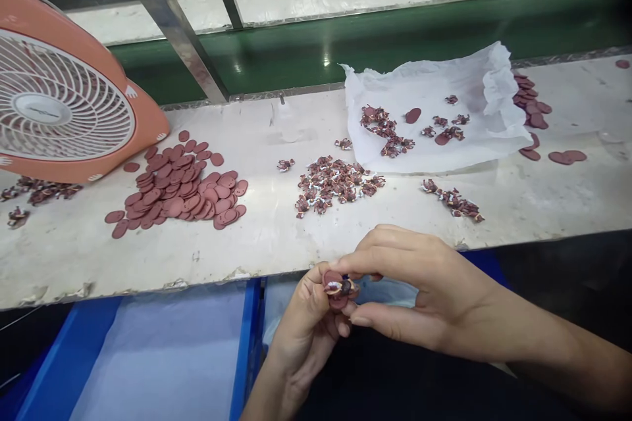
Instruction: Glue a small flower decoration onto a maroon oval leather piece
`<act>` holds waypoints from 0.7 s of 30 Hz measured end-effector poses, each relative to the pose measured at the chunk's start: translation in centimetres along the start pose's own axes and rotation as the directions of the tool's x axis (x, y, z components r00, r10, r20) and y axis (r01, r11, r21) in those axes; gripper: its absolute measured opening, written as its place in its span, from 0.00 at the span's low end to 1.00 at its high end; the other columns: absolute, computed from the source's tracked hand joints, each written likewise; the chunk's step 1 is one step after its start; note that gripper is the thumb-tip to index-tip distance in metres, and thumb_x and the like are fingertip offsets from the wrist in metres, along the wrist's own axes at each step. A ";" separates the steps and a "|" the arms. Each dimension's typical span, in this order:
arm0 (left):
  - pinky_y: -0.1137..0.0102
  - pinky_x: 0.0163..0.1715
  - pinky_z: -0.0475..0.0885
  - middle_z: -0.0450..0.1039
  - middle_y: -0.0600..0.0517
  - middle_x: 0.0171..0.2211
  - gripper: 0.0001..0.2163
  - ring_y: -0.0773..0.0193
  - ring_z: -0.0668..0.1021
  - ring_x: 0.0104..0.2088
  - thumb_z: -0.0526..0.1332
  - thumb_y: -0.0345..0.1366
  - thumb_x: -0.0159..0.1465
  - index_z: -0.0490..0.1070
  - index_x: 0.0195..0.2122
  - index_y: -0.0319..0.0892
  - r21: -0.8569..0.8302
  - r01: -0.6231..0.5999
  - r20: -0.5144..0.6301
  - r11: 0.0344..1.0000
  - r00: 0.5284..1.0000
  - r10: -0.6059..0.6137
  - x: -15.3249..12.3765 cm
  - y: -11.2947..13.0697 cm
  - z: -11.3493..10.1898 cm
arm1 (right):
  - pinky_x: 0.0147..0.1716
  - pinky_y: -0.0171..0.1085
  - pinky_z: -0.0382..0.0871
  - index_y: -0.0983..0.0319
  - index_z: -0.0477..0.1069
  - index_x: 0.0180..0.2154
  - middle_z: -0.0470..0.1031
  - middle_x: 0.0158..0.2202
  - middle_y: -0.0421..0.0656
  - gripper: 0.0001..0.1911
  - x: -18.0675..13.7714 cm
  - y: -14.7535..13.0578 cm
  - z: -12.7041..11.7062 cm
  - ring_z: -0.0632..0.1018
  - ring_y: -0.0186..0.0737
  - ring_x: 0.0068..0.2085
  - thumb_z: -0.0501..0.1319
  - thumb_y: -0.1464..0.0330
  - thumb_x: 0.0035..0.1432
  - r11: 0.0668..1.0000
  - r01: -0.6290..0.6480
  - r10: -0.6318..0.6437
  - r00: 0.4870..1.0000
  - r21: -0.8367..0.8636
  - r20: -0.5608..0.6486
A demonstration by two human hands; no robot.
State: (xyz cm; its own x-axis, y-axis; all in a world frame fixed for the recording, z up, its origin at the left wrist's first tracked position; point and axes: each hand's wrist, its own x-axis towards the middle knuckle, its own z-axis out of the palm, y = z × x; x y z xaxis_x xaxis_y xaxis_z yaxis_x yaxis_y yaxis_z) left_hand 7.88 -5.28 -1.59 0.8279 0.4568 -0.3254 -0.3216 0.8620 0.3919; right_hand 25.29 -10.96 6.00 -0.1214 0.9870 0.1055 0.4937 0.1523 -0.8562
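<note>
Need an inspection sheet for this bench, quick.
Surface: white bench, stained, front edge chipped.
Job's things: brown oval discs, heaped near the fan, more at right; small figures, piled mid-bench, more in scattered groups.
Clutter: orange fan at left; crumpled white sheet bearing figures and discs.
Hands: left hand grips a held disc with a figure against it; right hand has its fingertips there, grip unclear.
Cables: nothing certain; thin pale lines lower left, unidentifiable.
Surroundings: green strip behind; blue bin below.
</note>
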 end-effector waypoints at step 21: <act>0.85 0.20 0.72 0.73 0.57 0.24 0.08 0.75 0.77 0.25 0.69 0.39 0.54 0.76 0.30 0.40 -0.146 0.019 -0.056 0.989 0.998 -0.027 -0.3 0.0 0.0 | 0.41 0.28 0.66 0.61 0.74 0.41 0.76 0.36 0.37 0.06 1.1 0.3 0.5 0.74 0.26 0.38 0.61 0.72 0.61 0.998 0.048 -0.047 0.998 0.048 -0.029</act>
State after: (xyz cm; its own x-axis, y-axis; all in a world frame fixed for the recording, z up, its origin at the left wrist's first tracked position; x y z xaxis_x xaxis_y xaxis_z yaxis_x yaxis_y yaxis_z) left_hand 7.65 -5.43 -1.50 0.8093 0.4448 -0.3838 -0.3694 0.8932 0.2562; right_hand 24.88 -9.89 5.66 -0.1194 0.9798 0.1601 0.4455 0.1970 -0.8733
